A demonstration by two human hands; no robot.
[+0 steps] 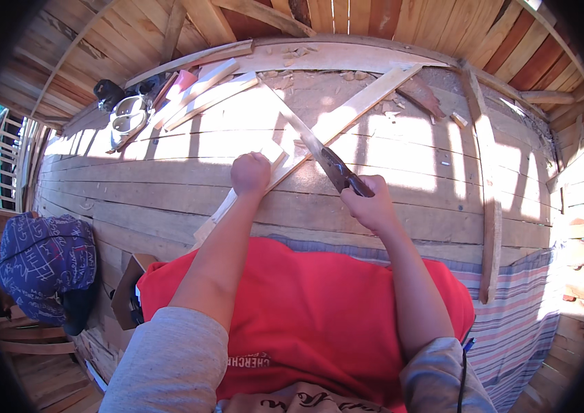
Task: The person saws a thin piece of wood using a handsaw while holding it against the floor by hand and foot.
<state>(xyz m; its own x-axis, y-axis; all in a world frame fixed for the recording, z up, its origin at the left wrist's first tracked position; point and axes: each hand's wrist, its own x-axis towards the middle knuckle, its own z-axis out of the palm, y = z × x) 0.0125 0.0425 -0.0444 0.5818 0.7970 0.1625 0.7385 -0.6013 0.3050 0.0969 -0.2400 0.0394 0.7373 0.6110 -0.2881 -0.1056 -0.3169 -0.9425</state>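
My right hand (372, 205) is closed around the dark handle of a handsaw (311, 142). Its long blade points away and to the left, crossing over a long pale wooden plank (359, 104). That plank runs diagonally from the far right toward my left hand. My left hand (250, 173) is a closed fist, pressed on a pale wooden strip (221, 208) beside the plank. Whether the strip and the plank are one piece I cannot tell. The fingertips of the left hand are hidden. Sunlight washes out part of the wood around the blade.
Wooden battens (213, 101) lie far left, beside a pale two-part container (128, 117). A long beam (486, 186) stretches along the right, over a striped cloth (512, 316). Red cloth (312, 296) covers my lap. Another person (47, 265) bends down at the left.
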